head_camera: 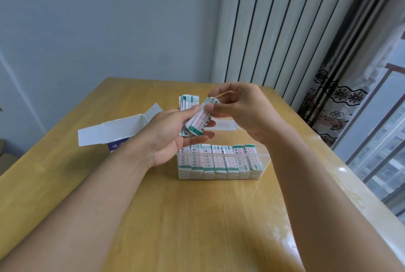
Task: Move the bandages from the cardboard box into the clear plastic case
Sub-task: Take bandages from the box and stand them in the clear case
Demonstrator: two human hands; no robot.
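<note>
Head view: left hand (173, 133) cupping a bandage bundle (198, 119) above the table's middle, fingers curled under it; right hand (237, 108) pinching the rubber band (223, 94) at the bundle's top end, apparently stripping it off. Clear plastic case (221, 162) just below, row of bandages nearly full, near-centre toward the right edge. Open cardboard box (122, 131) toward the left edge; more bandages (189, 102) behind the hands. Best done: hold bundle firm, slide band off endwise, keep stack squared, then drop upright into remaining gap.
</note>
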